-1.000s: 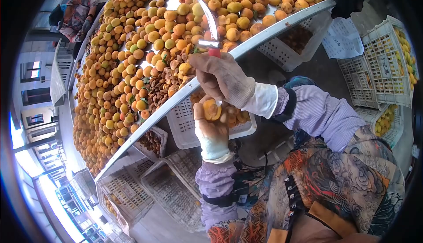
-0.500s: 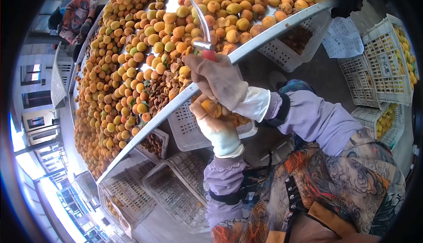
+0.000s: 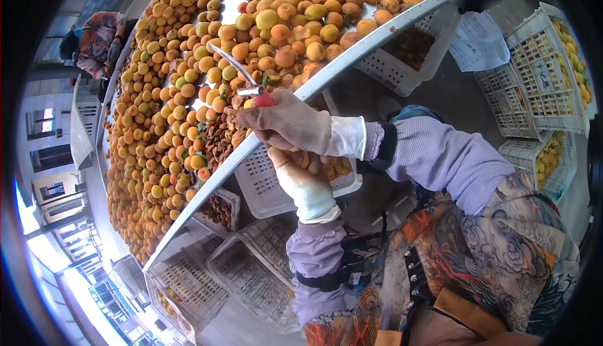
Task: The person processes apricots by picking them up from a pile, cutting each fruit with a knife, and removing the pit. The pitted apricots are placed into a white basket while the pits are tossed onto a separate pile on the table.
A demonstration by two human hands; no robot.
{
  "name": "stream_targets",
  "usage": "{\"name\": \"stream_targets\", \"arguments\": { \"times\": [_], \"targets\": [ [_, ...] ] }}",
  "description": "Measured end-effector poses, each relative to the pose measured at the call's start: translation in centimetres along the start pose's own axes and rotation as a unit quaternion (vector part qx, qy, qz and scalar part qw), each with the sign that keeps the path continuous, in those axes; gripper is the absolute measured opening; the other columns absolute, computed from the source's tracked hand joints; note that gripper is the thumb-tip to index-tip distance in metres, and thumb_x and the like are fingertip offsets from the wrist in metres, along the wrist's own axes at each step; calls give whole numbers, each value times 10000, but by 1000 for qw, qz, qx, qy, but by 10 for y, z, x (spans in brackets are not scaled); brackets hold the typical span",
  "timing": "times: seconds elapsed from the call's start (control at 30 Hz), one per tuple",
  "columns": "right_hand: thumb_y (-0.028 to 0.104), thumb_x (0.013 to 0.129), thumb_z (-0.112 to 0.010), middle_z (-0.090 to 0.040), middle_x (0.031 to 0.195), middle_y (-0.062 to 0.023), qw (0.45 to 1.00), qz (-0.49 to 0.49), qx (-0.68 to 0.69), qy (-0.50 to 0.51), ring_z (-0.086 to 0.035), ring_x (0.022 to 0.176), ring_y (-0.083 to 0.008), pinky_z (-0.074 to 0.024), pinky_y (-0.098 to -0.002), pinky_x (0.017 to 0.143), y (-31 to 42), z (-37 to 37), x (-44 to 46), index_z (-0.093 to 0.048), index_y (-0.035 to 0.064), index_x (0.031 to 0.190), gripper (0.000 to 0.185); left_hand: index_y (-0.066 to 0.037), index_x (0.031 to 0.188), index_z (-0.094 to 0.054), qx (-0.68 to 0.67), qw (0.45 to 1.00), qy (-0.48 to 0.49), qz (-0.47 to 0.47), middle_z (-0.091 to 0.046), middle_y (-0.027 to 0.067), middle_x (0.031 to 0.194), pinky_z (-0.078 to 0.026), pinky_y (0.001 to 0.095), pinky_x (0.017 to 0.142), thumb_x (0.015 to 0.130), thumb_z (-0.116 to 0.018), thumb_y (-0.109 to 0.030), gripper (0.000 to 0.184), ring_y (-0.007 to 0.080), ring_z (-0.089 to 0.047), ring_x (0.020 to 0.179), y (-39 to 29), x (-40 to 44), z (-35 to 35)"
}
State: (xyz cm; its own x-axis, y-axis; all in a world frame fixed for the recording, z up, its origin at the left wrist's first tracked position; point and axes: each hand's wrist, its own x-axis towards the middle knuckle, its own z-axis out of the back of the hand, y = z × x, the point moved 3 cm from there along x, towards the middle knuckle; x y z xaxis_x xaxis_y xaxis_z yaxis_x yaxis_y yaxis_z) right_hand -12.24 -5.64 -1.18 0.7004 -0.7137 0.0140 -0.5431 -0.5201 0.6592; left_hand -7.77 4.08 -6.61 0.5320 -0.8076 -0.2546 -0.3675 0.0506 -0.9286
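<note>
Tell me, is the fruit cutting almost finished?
No, lots looks left: whole fruit covers most of the table. Some looks done: brown stones are piled there, and orange pieces lie in the crate below. The right hand holds a curved knife; I can't tell what the left hand holds.

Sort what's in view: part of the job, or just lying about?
In the job, apparently:
curved knife in right hand
left hand
fruit on the table
crate under the hands

Probably just lying about:
white printed sheet
stacked crates, right
floor crate, lower left
</note>
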Motion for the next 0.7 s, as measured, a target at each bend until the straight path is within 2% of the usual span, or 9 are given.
{"name": "stream_targets", "arguments": {
  "times": [0.07,0.23,0.3,0.33,0.43,0.47,0.57,0.6,0.7],
  "targets": [
    [245,859,-655,-550,638,10,999,-20,-50,9,-509,573,-53,-378,-193,469,-8,1,2,-606,35,721,256,-116,859,-456,-122,986,-51,105,-407,-52,708,-388,246,453,922,-475,-212,117,64,-403,561,-5,-2,-9],
    [219,829,-680,-532,598,13,979,-15,-168,114,-477,553,-54,-375,-220,500,-14,-13,-10,-602,44,682,241,-84,999,-520,-92,987,-63,117,-456,-37,700,-375,258,449,913,-484,-193,144,67,-467,591,10,-7,14],
    [197,824,-684,-543,608,15,979,-20,-156,127,-484,573,-60,-399,-235,551,-20,-20,-15,-611,42,706,208,-63,1034,-526,-167,971,101,141,-461,-28,701,-398,283,489,909,-489,-199,189,75,-476,615,15,-4,18],
    [186,830,-676,-550,615,16,968,25,-207,138,-487,579,-61,-400,-237,554,-20,-23,-17,-611,39,710,201,-54,1046,-527,-147,972,-38,180,-464,-29,699,-398,299,524,902,-503,-166,184,64,-419,585,20,-11,17],
    [180,831,-675,-570,637,13,944,59,-277,167,-512,598,-61,-422,-239,571,-14,-19,-17,-613,35,715,196,-46,1063,-532,-251,941,-1,227,-507,-16,733,-426,310,590,895,-516,-122,185,60,-436,611,1,-18,7],
    [179,833,-667,-568,633,12,972,21,-211,104,-516,581,-54,-425,-228,540,-14,-14,-13,-619,42,735,175,-52,1131,-512,-274,925,193,178,-566,9,849,-463,272,671,901,-501,-93,234,55,-519,721,-1,-7,10],
    [149,847,-617,-554,616,15,995,-26,-97,17,-507,508,-36,-402,-182,421,-2,-1,-3,-630,50,814,104,-46,1205,-462,-134,982,81,101,-590,40,1014,-474,249,805,884,-503,-21,325,94,-575,884,11,6,17],
    [145,852,-598,-549,617,17,991,-53,-112,-50,-495,486,-37,-382,-173,392,2,5,-3,-627,46,824,106,-39,1246,-418,-38,996,74,37,-577,48,1123,-465,253,866,818,-535,98,465,120,-576,969,12,2,11],
    [161,854,-585,-540,608,24,986,-56,-86,-131,-490,482,-35,-385,-158,399,-1,15,-1,-618,26,816,144,-32,1258,-403,-25,995,83,44,-572,60,1155,-445,271,914,738,-580,166,584,136,-564,1024,23,5,4]
  ]
}}
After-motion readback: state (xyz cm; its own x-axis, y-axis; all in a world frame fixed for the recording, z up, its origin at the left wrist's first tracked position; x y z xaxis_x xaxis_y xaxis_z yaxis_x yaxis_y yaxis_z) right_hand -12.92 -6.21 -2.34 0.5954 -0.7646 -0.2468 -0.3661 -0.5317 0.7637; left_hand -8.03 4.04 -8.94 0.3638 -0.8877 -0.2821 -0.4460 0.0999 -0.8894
